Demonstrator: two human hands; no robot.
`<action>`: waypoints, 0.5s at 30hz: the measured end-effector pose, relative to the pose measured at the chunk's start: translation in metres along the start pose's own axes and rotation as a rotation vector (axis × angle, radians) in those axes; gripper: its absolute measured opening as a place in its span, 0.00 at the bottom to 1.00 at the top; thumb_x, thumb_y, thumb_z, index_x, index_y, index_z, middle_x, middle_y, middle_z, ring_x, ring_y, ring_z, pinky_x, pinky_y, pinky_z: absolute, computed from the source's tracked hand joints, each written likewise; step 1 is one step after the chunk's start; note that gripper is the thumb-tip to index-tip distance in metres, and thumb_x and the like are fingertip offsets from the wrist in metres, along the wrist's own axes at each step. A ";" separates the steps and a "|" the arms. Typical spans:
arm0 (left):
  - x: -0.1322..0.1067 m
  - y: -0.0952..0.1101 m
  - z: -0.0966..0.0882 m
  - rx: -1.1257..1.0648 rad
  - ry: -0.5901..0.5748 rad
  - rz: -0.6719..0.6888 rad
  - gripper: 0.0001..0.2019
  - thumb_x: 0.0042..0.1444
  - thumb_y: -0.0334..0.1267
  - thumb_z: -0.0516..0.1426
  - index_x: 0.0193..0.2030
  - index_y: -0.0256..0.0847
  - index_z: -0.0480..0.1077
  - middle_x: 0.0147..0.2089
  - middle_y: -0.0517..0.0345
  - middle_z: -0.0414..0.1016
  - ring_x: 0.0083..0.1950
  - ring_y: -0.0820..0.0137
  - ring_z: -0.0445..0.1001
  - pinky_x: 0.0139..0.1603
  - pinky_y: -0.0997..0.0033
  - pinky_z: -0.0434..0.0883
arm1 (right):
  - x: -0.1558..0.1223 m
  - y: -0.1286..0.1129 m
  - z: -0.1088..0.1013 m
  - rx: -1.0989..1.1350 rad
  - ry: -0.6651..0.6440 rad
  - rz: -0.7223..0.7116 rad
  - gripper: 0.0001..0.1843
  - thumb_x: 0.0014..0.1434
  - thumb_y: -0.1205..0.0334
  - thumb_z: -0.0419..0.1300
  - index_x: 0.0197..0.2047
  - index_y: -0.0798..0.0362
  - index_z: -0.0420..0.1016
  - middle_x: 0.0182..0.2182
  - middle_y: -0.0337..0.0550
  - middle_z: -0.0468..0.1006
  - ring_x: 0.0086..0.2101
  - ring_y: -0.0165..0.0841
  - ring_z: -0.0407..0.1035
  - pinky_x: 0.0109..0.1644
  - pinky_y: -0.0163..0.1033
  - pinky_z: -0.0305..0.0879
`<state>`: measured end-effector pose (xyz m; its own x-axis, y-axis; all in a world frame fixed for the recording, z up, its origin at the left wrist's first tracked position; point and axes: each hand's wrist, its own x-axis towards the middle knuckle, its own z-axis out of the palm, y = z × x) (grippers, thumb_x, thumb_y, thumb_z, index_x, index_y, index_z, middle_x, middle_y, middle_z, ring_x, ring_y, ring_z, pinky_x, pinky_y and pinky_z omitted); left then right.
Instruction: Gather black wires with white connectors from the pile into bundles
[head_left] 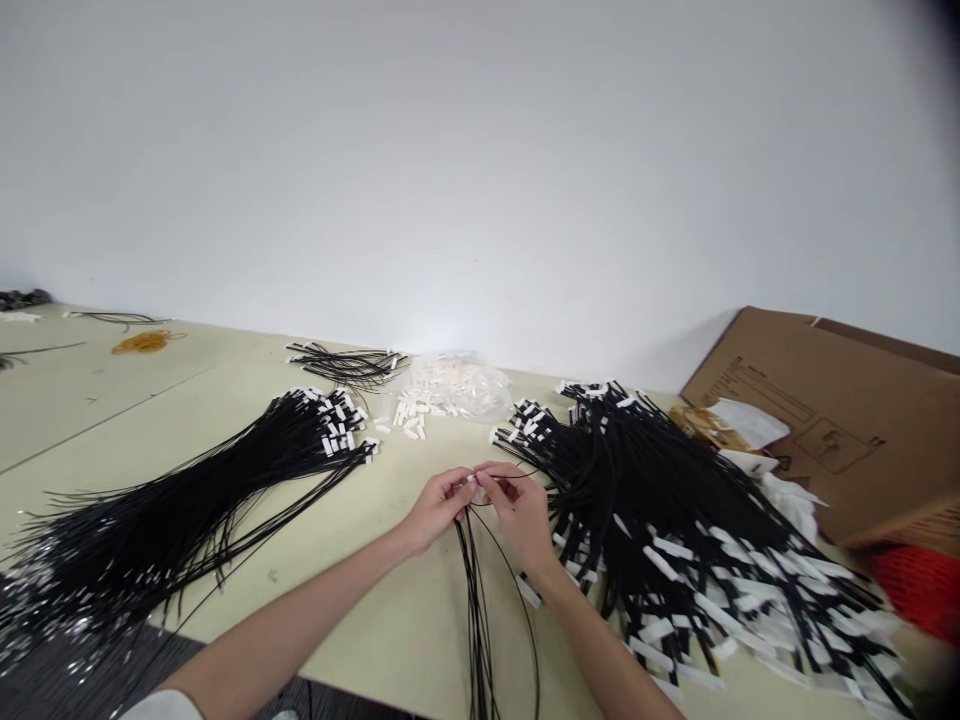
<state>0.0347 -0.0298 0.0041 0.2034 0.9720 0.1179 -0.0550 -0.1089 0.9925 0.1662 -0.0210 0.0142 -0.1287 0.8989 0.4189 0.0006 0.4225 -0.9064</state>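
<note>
Just above the table's middle, my left hand [439,510] is closed in a pinch on a small white connector [472,480]. Several thin black wires [474,610] hang down from it toward the front edge. My right hand [519,512] meets it from the other side, thumb and forefinger pinched on a single black wire [519,572] close to the connector. That wire loops down apart from the others. The exact contact at the fingertips is too small to make out. Loose white connectors [411,422] lie beyond my hands, before a clear plastic bag [457,385] full of them.
A large bundle of black wires with white ends [225,480] lies left, overhanging the front edge. Another big heap of black cables [637,480] lies right, near a cardboard box [832,420] and red netting [919,590]. A smaller wire bundle [345,365] and yellow rubber bands [142,342] lie behind.
</note>
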 end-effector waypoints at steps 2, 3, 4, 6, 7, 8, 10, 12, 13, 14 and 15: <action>0.000 -0.002 -0.001 0.034 0.013 0.015 0.18 0.52 0.50 0.52 0.34 0.34 0.68 0.26 0.60 0.63 0.22 0.78 0.56 0.21 0.78 0.56 | 0.000 0.000 0.000 -0.029 -0.008 -0.011 0.10 0.53 0.57 0.57 0.32 0.56 0.73 0.33 0.46 0.74 0.26 0.29 0.67 0.27 0.34 0.66; 0.000 -0.002 -0.001 0.051 0.021 0.021 0.18 0.53 0.50 0.51 0.33 0.34 0.68 0.25 0.61 0.62 0.23 0.78 0.56 0.21 0.78 0.56 | 0.000 0.000 0.000 -0.041 -0.013 -0.020 0.11 0.54 0.57 0.57 0.32 0.56 0.73 0.33 0.46 0.74 0.27 0.30 0.67 0.27 0.34 0.66; 0.001 -0.003 -0.002 0.066 0.031 0.024 0.18 0.53 0.50 0.51 0.32 0.35 0.68 0.24 0.62 0.60 0.23 0.78 0.56 0.21 0.78 0.56 | 0.000 0.000 -0.001 -0.053 -0.020 -0.028 0.11 0.54 0.57 0.57 0.32 0.56 0.73 0.33 0.46 0.74 0.27 0.30 0.67 0.28 0.34 0.66; 0.002 -0.005 -0.003 0.081 0.055 0.026 0.18 0.53 0.51 0.51 0.31 0.35 0.67 0.23 0.63 0.57 0.23 0.78 0.55 0.21 0.78 0.55 | 0.000 0.001 0.000 -0.086 -0.032 -0.035 0.12 0.54 0.56 0.56 0.34 0.56 0.73 0.33 0.46 0.74 0.27 0.30 0.67 0.29 0.35 0.67; 0.002 -0.006 -0.004 0.081 0.070 0.023 0.18 0.53 0.51 0.51 0.31 0.35 0.67 0.22 0.64 0.56 0.23 0.78 0.55 0.21 0.78 0.55 | 0.000 0.001 0.000 -0.108 -0.036 -0.031 0.13 0.54 0.55 0.56 0.35 0.56 0.73 0.33 0.46 0.75 0.26 0.30 0.67 0.29 0.35 0.67; 0.003 -0.006 -0.004 0.081 0.087 0.020 0.18 0.52 0.52 0.51 0.31 0.36 0.66 0.22 0.65 0.55 0.23 0.78 0.55 0.21 0.78 0.55 | 0.000 0.001 0.000 -0.130 -0.040 -0.023 0.14 0.54 0.54 0.56 0.36 0.56 0.73 0.33 0.46 0.75 0.26 0.30 0.68 0.29 0.35 0.67; 0.004 -0.005 -0.006 0.085 0.116 0.013 0.19 0.52 0.53 0.51 0.31 0.36 0.67 0.22 0.65 0.56 0.23 0.78 0.54 0.21 0.78 0.54 | 0.000 0.002 0.001 -0.163 -0.043 -0.009 0.16 0.55 0.53 0.55 0.38 0.56 0.73 0.34 0.47 0.75 0.26 0.31 0.68 0.30 0.36 0.67; 0.003 0.000 -0.009 0.111 0.118 0.009 0.20 0.51 0.54 0.51 0.34 0.35 0.68 0.23 0.64 0.58 0.23 0.77 0.55 0.22 0.78 0.55 | 0.000 0.003 0.000 -0.176 -0.034 -0.003 0.17 0.55 0.51 0.55 0.39 0.56 0.73 0.34 0.47 0.76 0.27 0.31 0.69 0.31 0.36 0.67; 0.002 0.005 -0.010 0.124 0.104 0.005 0.21 0.50 0.54 0.52 0.36 0.35 0.68 0.23 0.64 0.58 0.23 0.77 0.55 0.22 0.78 0.55 | 0.000 0.003 -0.001 -0.176 -0.022 -0.001 0.18 0.54 0.51 0.55 0.40 0.57 0.72 0.34 0.47 0.76 0.27 0.32 0.69 0.31 0.36 0.67; 0.001 0.012 -0.012 0.130 0.080 -0.003 0.21 0.50 0.54 0.52 0.38 0.35 0.68 0.24 0.63 0.59 0.23 0.77 0.56 0.22 0.77 0.55 | 0.000 0.004 -0.001 -0.171 -0.004 0.001 0.19 0.54 0.50 0.56 0.41 0.57 0.72 0.35 0.47 0.76 0.27 0.32 0.69 0.31 0.36 0.67; 0.000 0.020 -0.014 0.133 0.047 -0.013 0.22 0.50 0.54 0.52 0.41 0.36 0.67 0.24 0.63 0.59 0.23 0.78 0.56 0.22 0.77 0.56 | 0.001 0.005 -0.002 -0.159 0.017 0.006 0.20 0.53 0.50 0.56 0.43 0.57 0.71 0.35 0.47 0.76 0.26 0.31 0.69 0.31 0.37 0.67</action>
<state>0.0198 -0.0293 0.0235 0.1573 0.9818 0.1068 0.0782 -0.1202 0.9897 0.1684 -0.0175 0.0098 -0.1114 0.9027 0.4157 0.1588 0.4291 -0.8892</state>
